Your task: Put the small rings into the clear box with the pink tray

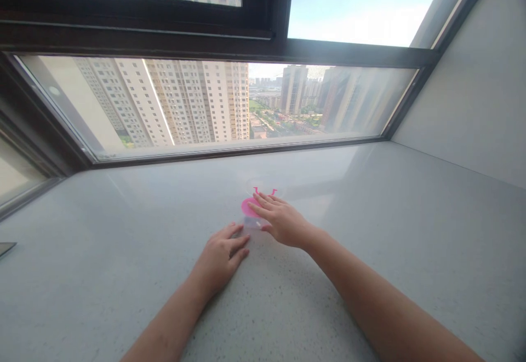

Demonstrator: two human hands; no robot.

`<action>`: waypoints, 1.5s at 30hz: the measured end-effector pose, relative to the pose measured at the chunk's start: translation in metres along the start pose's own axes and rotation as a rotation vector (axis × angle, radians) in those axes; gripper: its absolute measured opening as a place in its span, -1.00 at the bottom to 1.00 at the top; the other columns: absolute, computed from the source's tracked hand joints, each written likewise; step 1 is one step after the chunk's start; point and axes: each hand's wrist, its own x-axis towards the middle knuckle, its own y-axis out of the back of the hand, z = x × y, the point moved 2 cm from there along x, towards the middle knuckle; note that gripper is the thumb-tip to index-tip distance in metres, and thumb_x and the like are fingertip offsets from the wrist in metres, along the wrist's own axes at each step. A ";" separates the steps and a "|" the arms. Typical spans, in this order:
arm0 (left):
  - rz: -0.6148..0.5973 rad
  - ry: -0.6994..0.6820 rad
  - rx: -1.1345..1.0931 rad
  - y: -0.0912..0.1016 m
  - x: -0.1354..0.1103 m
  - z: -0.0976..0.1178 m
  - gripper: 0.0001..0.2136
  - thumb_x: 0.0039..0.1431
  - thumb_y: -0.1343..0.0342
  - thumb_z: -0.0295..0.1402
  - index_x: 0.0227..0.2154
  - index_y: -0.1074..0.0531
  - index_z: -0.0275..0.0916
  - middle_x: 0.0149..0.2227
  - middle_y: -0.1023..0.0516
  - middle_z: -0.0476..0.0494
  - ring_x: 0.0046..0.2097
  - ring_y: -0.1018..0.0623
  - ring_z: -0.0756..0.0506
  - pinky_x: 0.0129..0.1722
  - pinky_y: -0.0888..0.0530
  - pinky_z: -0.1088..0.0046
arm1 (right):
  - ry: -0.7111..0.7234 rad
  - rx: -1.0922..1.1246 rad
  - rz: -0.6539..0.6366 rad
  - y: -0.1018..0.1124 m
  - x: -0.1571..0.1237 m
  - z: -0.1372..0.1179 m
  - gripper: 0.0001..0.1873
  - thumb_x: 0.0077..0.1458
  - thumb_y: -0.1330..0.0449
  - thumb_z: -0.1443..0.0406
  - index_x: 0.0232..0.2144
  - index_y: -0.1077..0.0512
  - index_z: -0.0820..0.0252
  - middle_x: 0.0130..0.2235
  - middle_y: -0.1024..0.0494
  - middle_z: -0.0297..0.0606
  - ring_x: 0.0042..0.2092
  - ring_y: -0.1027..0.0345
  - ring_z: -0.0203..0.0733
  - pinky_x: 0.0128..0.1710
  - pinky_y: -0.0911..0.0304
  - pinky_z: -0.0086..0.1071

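Note:
A pink round piece [249, 206] lies on the pale speckled sill, partly covered by the fingers of my right hand [283, 219]. Beyond it, two thin pink prongs [274, 191] show over a faint clear rounded part. On the near side is a small translucent piece [251, 223], which reaches under my right palm. My right hand is stretched out flat, its fingertips resting over the pink piece. To the left and nearer, my left hand [224, 255] lies with its fingers apart, fingertips close beside the translucent piece. Whether they touch it I cannot tell.
The broad speckled sill [123, 285] runs back to a dark window frame [226, 154], with tall buildings outside. At the right rises a white wall [485, 77]. A flat grey-edged object [6, 248] pokes in at the left edge.

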 end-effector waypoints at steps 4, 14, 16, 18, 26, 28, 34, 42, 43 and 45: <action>0.046 0.044 0.024 0.006 0.000 -0.009 -0.74 0.14 -0.05 -0.32 -0.18 -0.60 -0.07 0.03 -0.55 -0.17 0.06 -0.50 -0.21 0.10 -0.37 0.19 | 0.023 0.025 0.002 0.004 -0.001 -0.002 -0.24 0.01 -0.27 0.39 0.24 -0.09 0.21 0.31 -0.02 0.02 0.33 0.13 0.00 0.25 0.03 -0.08; 0.241 0.284 0.048 0.032 0.001 -0.027 -0.80 0.02 -0.08 -0.32 -0.43 -0.62 -0.16 -0.19 -0.66 -0.17 -0.13 -0.58 -0.23 -0.06 -0.44 0.27 | 0.062 0.084 0.012 0.009 -0.007 -0.021 -0.35 0.02 -0.21 0.33 0.18 -0.21 0.18 0.28 -0.13 -0.02 0.28 -0.01 0.02 0.20 -0.01 -0.07; 0.240 0.337 0.020 0.037 0.000 -0.030 -0.80 0.00 -0.08 -0.28 -0.44 -0.60 -0.18 -0.25 -0.67 -0.15 -0.24 -0.61 -0.20 -0.18 -0.47 0.33 | 0.094 0.114 0.018 0.008 -0.008 -0.027 -0.38 0.01 -0.20 0.32 0.16 -0.24 0.16 0.27 -0.15 -0.05 0.28 -0.03 0.00 0.19 -0.01 -0.08; 0.226 0.374 -0.007 0.042 -0.001 -0.031 -0.78 -0.02 -0.09 -0.24 -0.43 -0.59 -0.21 -0.40 -0.67 -0.11 -0.35 -0.61 -0.17 -0.32 -0.47 0.39 | 0.117 0.156 0.043 0.008 -0.009 -0.033 -0.41 0.00 -0.20 0.30 0.12 -0.28 0.14 0.25 -0.20 -0.08 0.27 -0.05 -0.03 0.18 -0.02 -0.10; 0.224 0.400 -0.056 0.047 0.001 -0.040 -0.72 0.04 -0.01 -0.19 -0.36 -0.55 -0.24 -0.49 -0.63 -0.08 -0.41 -0.57 -0.12 -0.38 -0.42 0.46 | 0.163 0.242 0.165 0.009 -0.012 -0.038 -0.46 0.03 -0.19 0.16 0.07 -0.31 0.16 0.16 -0.36 -0.06 0.21 -0.16 -0.01 0.18 0.00 -0.10; 0.244 0.414 -0.038 0.046 0.001 -0.043 -0.70 0.07 0.02 -0.19 -0.32 -0.53 -0.24 -0.51 -0.61 -0.07 -0.44 -0.56 -0.11 -0.40 -0.40 0.46 | 0.163 0.239 0.214 0.011 -0.013 -0.036 -0.47 0.05 -0.18 0.15 0.07 -0.31 0.17 0.12 -0.40 -0.05 0.19 -0.20 -0.01 0.18 0.02 -0.09; 0.273 0.397 0.090 0.048 -0.001 -0.037 -0.78 -0.06 -0.09 -0.27 -0.36 -0.57 -0.17 -0.37 -0.60 -0.10 -0.39 -0.50 -0.12 -0.31 -0.40 0.42 | 0.146 0.231 0.384 0.015 -0.014 -0.034 -0.64 0.10 -0.15 0.19 -0.04 -0.37 0.15 -0.05 -0.53 -0.10 0.02 -0.36 -0.04 0.08 -0.11 -0.09; 0.165 0.314 0.098 0.045 -0.001 -0.032 -0.81 -0.11 -0.10 -0.36 -0.44 -0.60 -0.14 -0.34 -0.58 -0.11 -0.29 -0.53 -0.16 -0.30 -0.41 0.44 | 0.116 0.208 0.432 0.013 -0.013 -0.029 -0.80 0.16 -0.10 0.26 -0.16 -0.40 0.15 -0.17 -0.57 -0.15 -0.10 -0.40 -0.09 -0.01 -0.16 -0.15; 0.162 0.315 0.100 0.045 -0.001 -0.032 -0.83 -0.11 -0.10 -0.36 -0.46 -0.59 -0.15 -0.36 -0.58 -0.11 -0.30 -0.53 -0.15 -0.31 -0.41 0.44 | 0.111 0.204 0.433 0.012 -0.013 -0.028 -0.80 0.16 -0.09 0.26 -0.16 -0.41 0.15 -0.17 -0.57 -0.16 -0.10 -0.40 -0.10 -0.02 -0.17 -0.16; 0.163 0.324 0.102 0.047 -0.001 -0.031 -0.86 -0.11 -0.11 -0.34 -0.52 -0.57 -0.16 -0.40 -0.58 -0.10 -0.33 -0.53 -0.15 -0.32 -0.40 0.44 | 0.105 0.200 0.442 0.010 -0.013 -0.027 -0.81 0.17 -0.08 0.28 -0.17 -0.41 0.15 -0.19 -0.57 -0.18 -0.11 -0.40 -0.13 -0.02 -0.17 -0.17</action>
